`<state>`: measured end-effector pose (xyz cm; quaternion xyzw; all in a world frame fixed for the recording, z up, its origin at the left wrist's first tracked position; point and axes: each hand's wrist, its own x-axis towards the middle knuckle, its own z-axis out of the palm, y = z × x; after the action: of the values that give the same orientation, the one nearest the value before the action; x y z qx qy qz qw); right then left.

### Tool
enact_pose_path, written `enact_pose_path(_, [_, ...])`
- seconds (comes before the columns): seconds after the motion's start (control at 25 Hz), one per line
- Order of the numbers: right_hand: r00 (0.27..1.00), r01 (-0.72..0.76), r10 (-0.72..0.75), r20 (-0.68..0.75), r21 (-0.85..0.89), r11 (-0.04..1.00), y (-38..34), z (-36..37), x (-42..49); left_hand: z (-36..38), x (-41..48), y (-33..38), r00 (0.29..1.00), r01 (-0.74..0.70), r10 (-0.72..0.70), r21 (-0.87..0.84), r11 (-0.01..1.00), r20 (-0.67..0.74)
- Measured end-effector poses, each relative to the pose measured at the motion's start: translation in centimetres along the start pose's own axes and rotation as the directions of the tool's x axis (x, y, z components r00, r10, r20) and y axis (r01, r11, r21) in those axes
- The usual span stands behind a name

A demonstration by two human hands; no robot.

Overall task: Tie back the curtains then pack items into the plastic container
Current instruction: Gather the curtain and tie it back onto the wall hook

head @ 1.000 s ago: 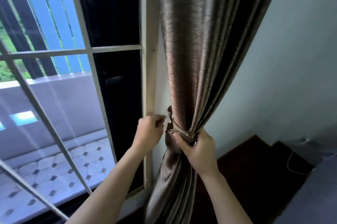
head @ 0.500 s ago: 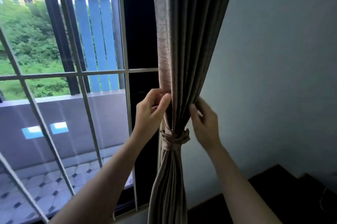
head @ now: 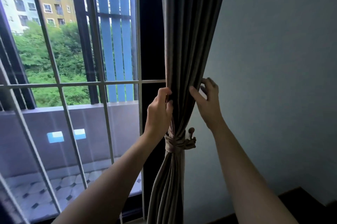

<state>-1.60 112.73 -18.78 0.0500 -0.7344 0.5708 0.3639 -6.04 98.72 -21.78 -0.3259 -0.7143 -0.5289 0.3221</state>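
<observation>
A grey-brown curtain [head: 184, 50] hangs gathered at the window's right edge. A fabric tieback [head: 177, 144] of the same cloth cinches it at mid-height, looped toward a small wall hook [head: 191, 133]. My left hand [head: 159, 112] pinches the curtain's left edge just above the tieback. On the other side, my right hand [head: 207, 101] grips the right folds with the thumb in front and the fingers behind the cloth. No plastic container is in view.
A large window with a white grille [head: 76, 84] fills the left, with a balcony wall and tiled floor outside. A plain pale wall [head: 273, 77] stands on the right. A dark wooden step [head: 300, 203] shows at the bottom right.
Both hands left the tieback and rose up the curtain; they now hold the folds above it. The view tilted upward, and the tieback stays wrapped round the curtain.
</observation>
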Motion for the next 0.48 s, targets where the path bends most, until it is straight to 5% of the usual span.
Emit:
enact_pose_path(0.16, [0.989,-0.01,0.009,0.147,0.003,1.0,-1.0,-0.1,1.6,1.3,-0.3,1.0,0.994,0.09,-0.079,0.161,0.983,-0.074])
enact_pose_path(0.28, [0.999,0.038,-0.034,0.033,-0.133,0.99,-1.5,0.5,2.0,1.3,0.0,1.4,0.992,0.128,-0.127,0.241,0.962,-0.017])
enact_pose_path(0.48, [0.984,0.085,-0.129,-0.126,-0.307,0.948,-1.4,1.2,2.5,0.2,-1.8,1.2,0.996,-0.089,0.089,0.126,0.988,0.003])
